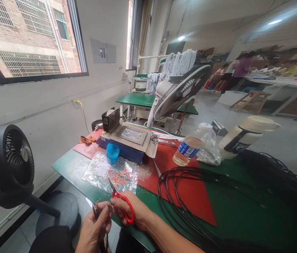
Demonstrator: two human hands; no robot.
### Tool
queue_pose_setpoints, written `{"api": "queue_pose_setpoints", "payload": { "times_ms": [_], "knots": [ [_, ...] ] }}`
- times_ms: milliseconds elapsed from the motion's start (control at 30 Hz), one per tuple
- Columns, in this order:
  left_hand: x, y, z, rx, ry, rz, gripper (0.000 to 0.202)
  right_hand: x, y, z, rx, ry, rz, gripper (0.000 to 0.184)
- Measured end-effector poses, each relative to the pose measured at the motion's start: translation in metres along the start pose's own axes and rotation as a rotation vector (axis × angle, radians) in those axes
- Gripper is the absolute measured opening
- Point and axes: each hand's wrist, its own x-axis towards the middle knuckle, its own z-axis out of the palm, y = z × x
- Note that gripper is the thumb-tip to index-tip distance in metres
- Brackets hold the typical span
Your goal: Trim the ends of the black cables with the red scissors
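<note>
My right hand (pixel 132 210) is closed around red-handled scissors (pixel 123 202), whose blades point up and left toward a clear plastic sheet. My left hand (pixel 94 226) pinches the stripped end of a thin black cable (pixel 96 210) just left of the scissors, at the table's near edge. The two hands nearly touch. A coil of black cable (pixel 180 196) lies on the red mat (pixel 187 191) to the right of my right hand.
A clear plastic sheet (pixel 111 174) holds small reddish wire scraps, with a blue cup (pixel 112 153) behind it. A blue and silver machine (pixel 131 137), a water bottle (pixel 190 147), a white jug (pixel 245 137), a desk fan (pixel 181 91) and a black floor fan (pixel 8 165) surround the green table (pixel 69 165). People work far right.
</note>
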Motion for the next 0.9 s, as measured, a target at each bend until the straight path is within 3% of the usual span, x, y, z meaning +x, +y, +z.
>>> {"api": "queue_pose_setpoints", "payload": {
  "times_ms": [133,500,900],
  "knots": [
    [0.004,-0.005,-0.005,-0.027,-0.022,-0.004,0.027,-0.001,0.001,0.001,-0.058,-0.009,-0.030,0.046],
    [-0.004,0.003,0.001,-0.030,-0.057,0.018,0.029,-0.001,0.002,0.000,0.046,-0.006,0.031,0.042],
    [0.000,-0.004,-0.006,-0.031,-0.065,0.017,0.026,0.003,0.011,0.000,0.179,-0.048,0.133,0.036]
  ]
}}
